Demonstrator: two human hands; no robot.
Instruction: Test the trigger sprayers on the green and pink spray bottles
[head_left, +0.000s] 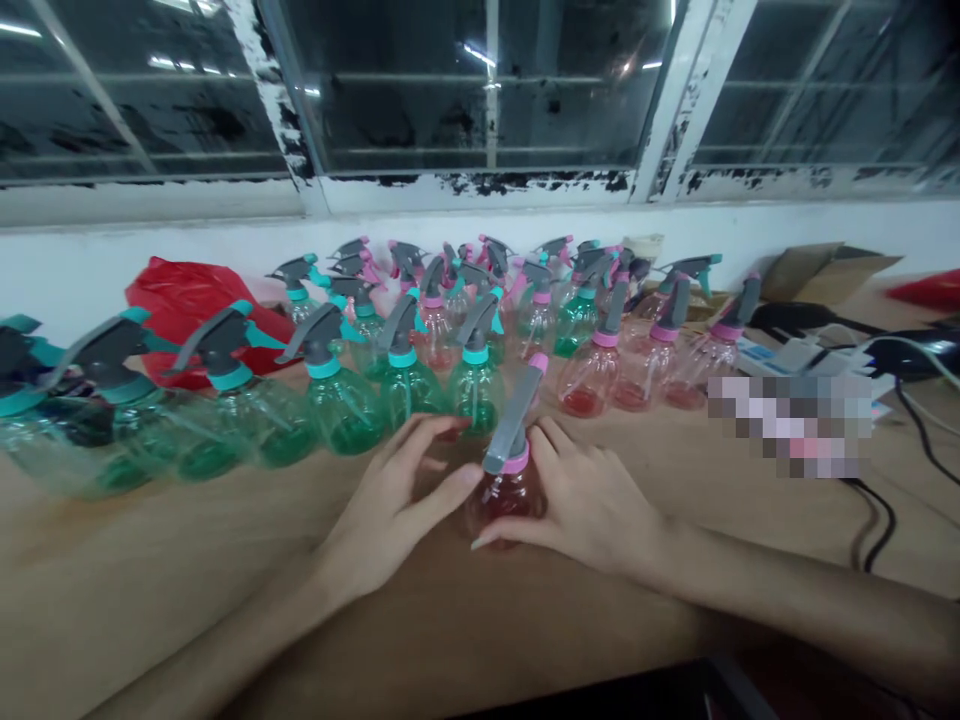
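Forearms (810, 598), pink-collared bottle (514, 497), right fingers (546, 455) around it, left fingers (427, 433) beside

A wood-toned table (540, 630) carries a slanting row of green bottles (345, 415) at left, pink bottles (634, 380) at right, more bottles (538, 325) crowded behind, a lone front bottle (517, 500), a red bag (187, 300), a box (814, 270) and a black cable (892, 515)
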